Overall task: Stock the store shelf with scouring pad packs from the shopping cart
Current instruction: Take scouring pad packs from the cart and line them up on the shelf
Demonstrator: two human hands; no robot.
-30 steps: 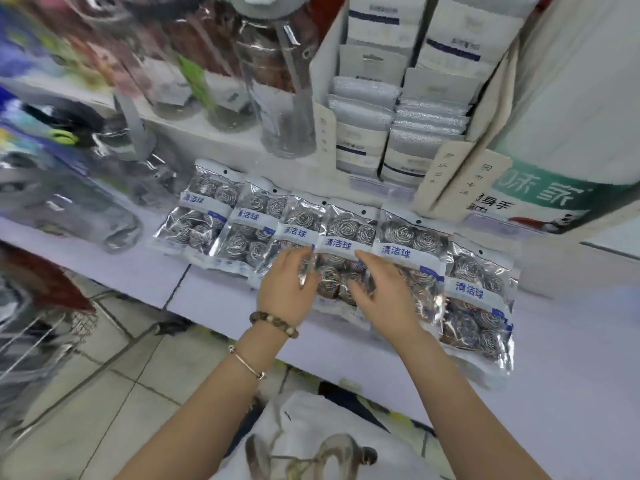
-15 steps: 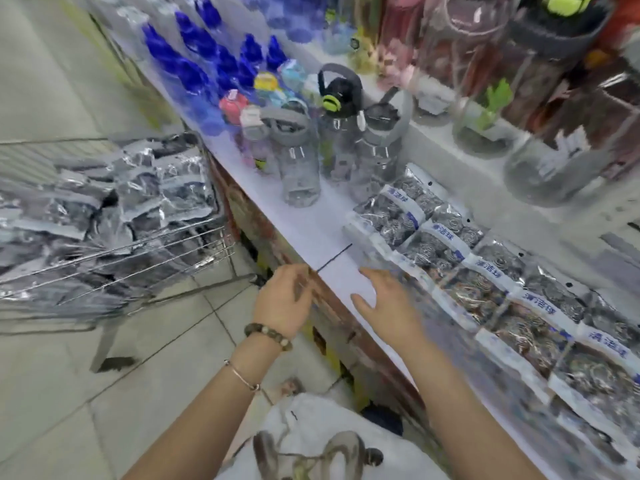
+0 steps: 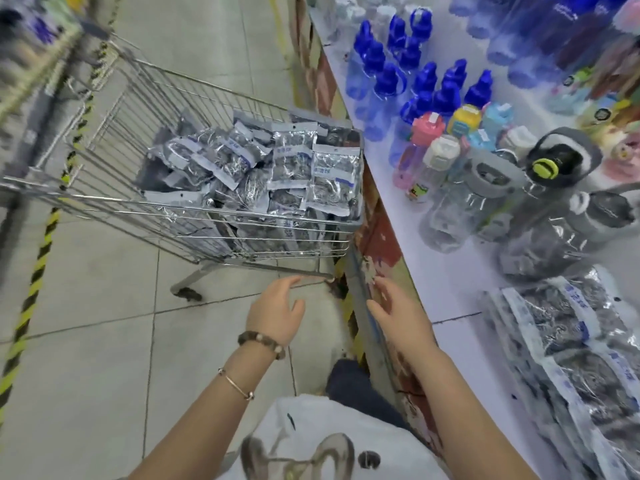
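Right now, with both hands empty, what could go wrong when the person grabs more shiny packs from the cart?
The cart packs lie heaped, some near the rim of the cart; pulling one might spill others onto the floor. The cart stands on wheels, so a tug may roll it. The clear bottles stand beside the shelf packs; adding more could topple one.
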